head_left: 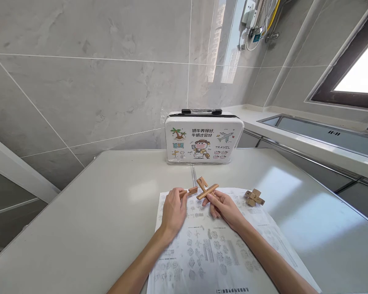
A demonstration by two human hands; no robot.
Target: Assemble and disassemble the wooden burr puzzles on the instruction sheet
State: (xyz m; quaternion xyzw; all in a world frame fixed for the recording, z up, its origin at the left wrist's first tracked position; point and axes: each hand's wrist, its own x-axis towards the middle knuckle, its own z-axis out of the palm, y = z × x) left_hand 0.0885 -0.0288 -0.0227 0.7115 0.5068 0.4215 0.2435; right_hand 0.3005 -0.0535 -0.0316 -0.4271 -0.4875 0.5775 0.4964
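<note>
My left hand (174, 210) rests on the paper sheet with its fingers closed round a notched wooden puzzle piece (192, 190), whose end sticks out to the right. In my right hand (222, 206) two wooden puzzle sticks (207, 192) cross each other, pinched between thumb and fingers; the upper one carries a dark mark at its end. The two hands are apart, with a small gap between their pieces. To the right, an interlocked wooden burr puzzle (254, 197) sits on the sheet. Printed puzzle diagrams cover the instruction sheet (214, 269) under both hands.
A white case (204, 139) with cartoon prints and a black handle stands upright at the table's back. The white table (104, 212) meets a tiled wall. On the right are a counter with a sink (319, 132) and a window.
</note>
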